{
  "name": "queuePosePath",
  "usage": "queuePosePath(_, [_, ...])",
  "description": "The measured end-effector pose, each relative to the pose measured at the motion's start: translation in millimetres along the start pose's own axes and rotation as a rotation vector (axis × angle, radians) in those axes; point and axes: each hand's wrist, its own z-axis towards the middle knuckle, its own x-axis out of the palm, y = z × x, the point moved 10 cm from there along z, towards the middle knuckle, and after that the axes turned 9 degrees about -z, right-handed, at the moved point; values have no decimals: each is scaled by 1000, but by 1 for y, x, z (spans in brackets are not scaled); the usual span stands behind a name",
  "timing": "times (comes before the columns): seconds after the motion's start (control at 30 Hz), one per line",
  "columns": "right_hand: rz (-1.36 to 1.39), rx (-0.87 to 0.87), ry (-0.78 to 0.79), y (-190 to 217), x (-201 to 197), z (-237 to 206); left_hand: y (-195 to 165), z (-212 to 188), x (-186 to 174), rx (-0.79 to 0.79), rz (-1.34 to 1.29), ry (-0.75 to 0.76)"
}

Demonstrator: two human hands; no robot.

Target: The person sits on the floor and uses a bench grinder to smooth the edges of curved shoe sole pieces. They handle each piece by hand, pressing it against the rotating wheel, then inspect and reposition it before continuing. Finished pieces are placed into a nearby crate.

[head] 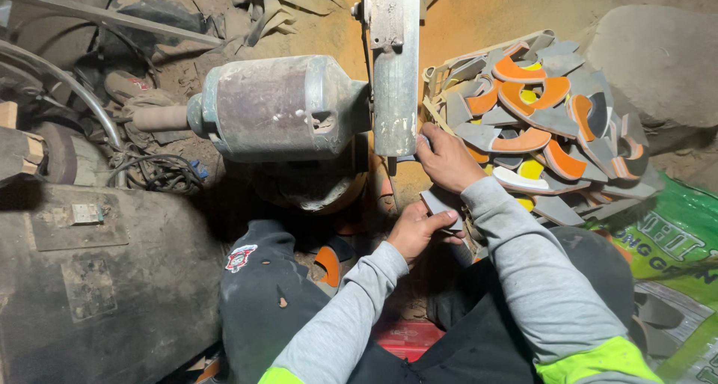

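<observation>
A dusty bench grinder motor [280,107] with a guarded wheel [395,62] stands in front of me. My left hand [415,231] grips the near end of a grey curved piece [441,203]. My right hand [446,158] holds the far end of that piece up against the lower edge of the wheel guard. Both arms wear grey sleeves with yellow-green cuffs. The contact point with the wheel is hidden by my right hand.
A shallow crate [437,74] at the right holds a heap of several grey, orange and yellow curved pieces [546,122]. A green printed sack [673,249] lies at the far right. A dark machine block [90,279] and cables [157,171] fill the left. An orange piece [327,264] lies by my knee.
</observation>
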Motion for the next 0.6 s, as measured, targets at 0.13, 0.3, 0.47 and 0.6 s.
queuePosePath(0.13, [-26, -15, 18, 2, 3, 1, 2, -1, 2, -24, -34, -6])
queuePosePath(0.3, [70, -72, 166, 5, 10, -19, 20, -21, 5, -61, 32, 36])
queuePosePath(0.47, [326, 53, 377, -12, 12, -42, 30, -27, -14, -54, 128, -79])
queuePosePath(0.6, [159, -62, 243, -4, -10, -52, 4, -24, -19, 213, 586, -351])
